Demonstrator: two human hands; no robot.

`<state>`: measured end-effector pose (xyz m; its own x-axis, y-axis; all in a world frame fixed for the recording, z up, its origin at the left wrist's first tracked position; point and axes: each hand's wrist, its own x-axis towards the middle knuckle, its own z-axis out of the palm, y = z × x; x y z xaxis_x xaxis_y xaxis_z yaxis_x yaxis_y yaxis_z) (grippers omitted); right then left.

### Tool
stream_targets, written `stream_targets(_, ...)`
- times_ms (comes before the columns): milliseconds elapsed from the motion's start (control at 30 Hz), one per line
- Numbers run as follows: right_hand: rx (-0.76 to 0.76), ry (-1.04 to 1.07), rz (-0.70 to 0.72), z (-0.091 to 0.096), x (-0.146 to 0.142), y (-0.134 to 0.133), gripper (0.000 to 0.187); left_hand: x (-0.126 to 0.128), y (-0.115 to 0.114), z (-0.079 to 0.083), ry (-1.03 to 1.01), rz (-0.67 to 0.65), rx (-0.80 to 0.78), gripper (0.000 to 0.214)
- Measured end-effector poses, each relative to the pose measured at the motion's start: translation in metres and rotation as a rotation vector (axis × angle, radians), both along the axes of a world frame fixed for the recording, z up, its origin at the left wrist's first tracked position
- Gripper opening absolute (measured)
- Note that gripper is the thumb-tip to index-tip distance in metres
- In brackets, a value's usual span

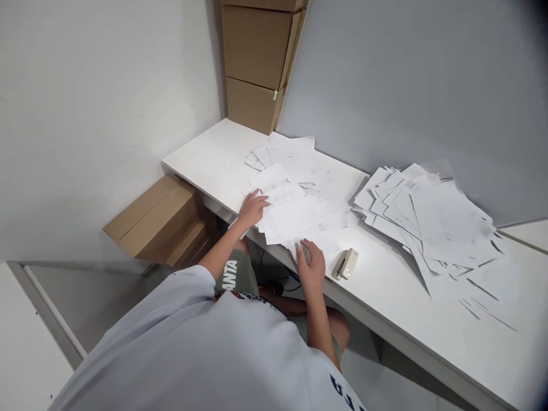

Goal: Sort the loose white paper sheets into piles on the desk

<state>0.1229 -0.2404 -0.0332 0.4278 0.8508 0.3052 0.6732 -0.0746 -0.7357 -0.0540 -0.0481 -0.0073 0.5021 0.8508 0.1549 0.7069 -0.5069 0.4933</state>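
Room: bare desk (214, 160) left of your papers (299, 214); stapler (346, 264) just right, by the near edge.
Papers: loose white printed sheets, fanned mid-desk.
Fingers: left hand (252, 208) spread flat on them; right hand (311, 262) curled on the nearest sheet, grip unclear.

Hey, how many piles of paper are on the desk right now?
2. The left pile lies under the left hand and right hand. The right pile spreads beyond the stapler. Overlapping sheets may hide smaller stacks.

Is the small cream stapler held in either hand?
No, the small cream stapler lies on the white table beside the right hand.
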Motion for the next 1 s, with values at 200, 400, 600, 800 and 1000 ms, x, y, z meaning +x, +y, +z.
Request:
stream_targets(200,-0.064,-0.259,0.099,-0.010,-0.005,0.010,0.060,0.000,0.001,-0.001,0.055,-0.284,-0.073,0.059)
stream_targets(400,-0.164,-0.428,0.283,-0.003,-0.020,0.017,0.059,-0.002,0.006,0.000,0.030,-0.380,-0.093,0.061)
stream_targets(600,-0.176,-0.538,0.293,0.005,-0.022,0.007,0.057,0.003,0.011,-0.004,0.053,-0.247,-0.085,0.058)
stream_targets(800,-0.140,-0.533,0.292,0.013,-0.016,-0.004,0.053,0.003,0.012,-0.004,0.057,-0.182,-0.096,0.058)
stream_targets(1000,-0.159,-0.663,0.303,0.010,-0.019,-0.002,0.057,0.004,0.009,-0.001,0.093,-0.188,-0.050,0.062)
